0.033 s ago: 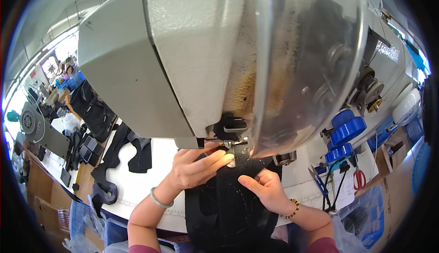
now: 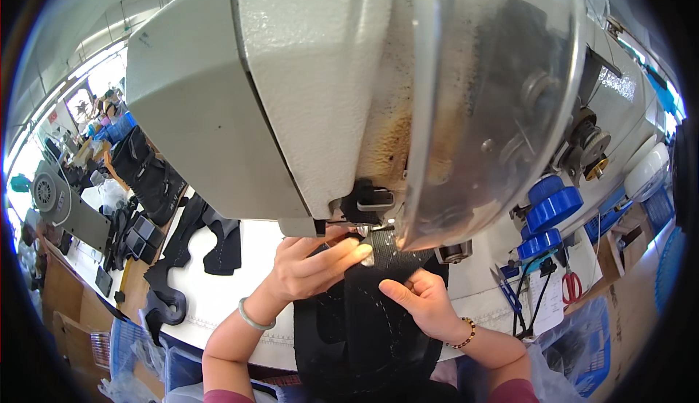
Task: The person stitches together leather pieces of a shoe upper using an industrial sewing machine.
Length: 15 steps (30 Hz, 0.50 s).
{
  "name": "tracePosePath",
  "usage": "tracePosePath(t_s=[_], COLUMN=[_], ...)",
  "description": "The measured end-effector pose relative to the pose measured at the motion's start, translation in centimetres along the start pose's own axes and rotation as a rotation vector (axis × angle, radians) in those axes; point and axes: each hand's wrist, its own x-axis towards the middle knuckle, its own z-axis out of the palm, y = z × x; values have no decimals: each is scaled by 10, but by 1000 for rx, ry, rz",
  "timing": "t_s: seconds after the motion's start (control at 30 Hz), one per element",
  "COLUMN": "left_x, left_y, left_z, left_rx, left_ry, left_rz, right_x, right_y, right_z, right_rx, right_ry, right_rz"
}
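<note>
Black fabric piece [image 2: 371, 301] with a mesh part and light stitch lines lies under the sewing machine's presser foot [image 2: 365, 230] and hangs toward me. My left hand [image 2: 317, 266], a pale bangle on its wrist, has its fingers together on the fabric's left side, right beside the foot. A small pale shiny thing [image 2: 368, 259] shows at its fingertips; I cannot make out what it is. My right hand [image 2: 424, 301], wearing a beaded bracelet, grips the fabric's right side with thumb and curled fingers. The tips of its fingers are partly hidden.
The sewing machine head [image 2: 291, 90] fills the space above my hands. Cut black pieces [image 2: 222, 246] lie at the left. At the right are blue thread stands [image 2: 553, 206], blue-handled snips [image 2: 510, 290] and red-handled scissors [image 2: 572, 285]. Blue baskets [image 2: 593, 345] stand below the table.
The mesh part of the fabric looks slightly shifted at the presser foot. Both hands stay in nearly the same place.
</note>
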Motion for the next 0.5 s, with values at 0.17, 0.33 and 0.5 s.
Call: tracePosePath(t_s=[0.17,0.33,0.5], left_x=[-4,-16,-21], left_y=[-3,-7,-10], left_z=[-1,1,7], left_rx=[-59,-134,-164], left_ry=[-32,-130,-165], left_rz=[-73,-198,-242], right_x=[0,-2,2], right_y=[7,-2,-5], right_z=[-8,-3,-10], right_rx=[-37,-64,-248], right_ry=[-7,-33,83], right_rz=[-11,-5,-232])
